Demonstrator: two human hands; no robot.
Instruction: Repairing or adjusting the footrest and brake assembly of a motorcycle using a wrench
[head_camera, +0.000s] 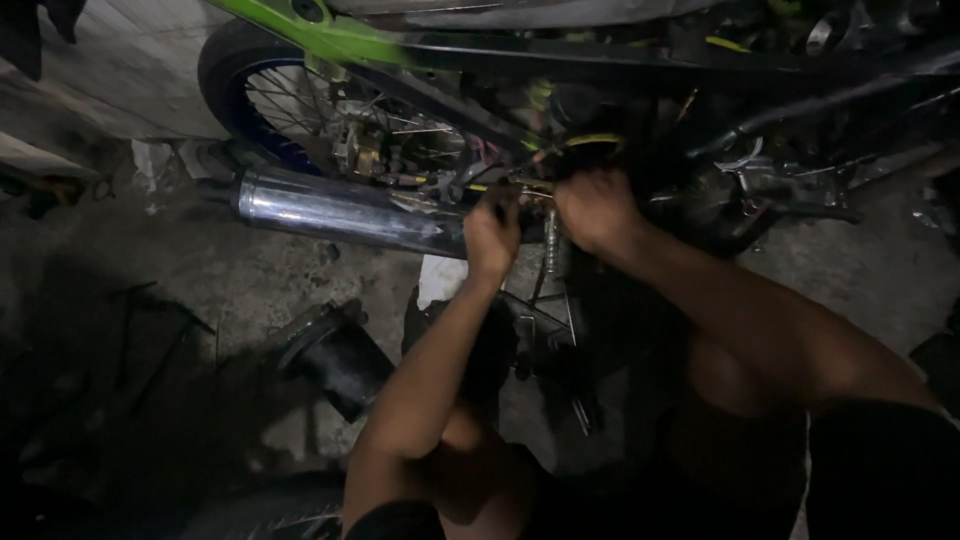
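We have both hands at the dark middle of the motorcycle, just behind the rear wheel, where a thin metal rod runs level between them. Our left hand is clenched around the near end of that rod, just above the front end of the exhaust pipe. Our right hand is curled into the shadowed parts beside it; we cannot tell what its fingers grip. A yellow cable loops just above the right hand. The chrome exhaust pipe lies across our reach on the left, close under the blue rim and spokes. A green frame bar slants over the wheel. On the concrete floor near our left elbow lies a black round part, with a white scrap beside our left forearm.
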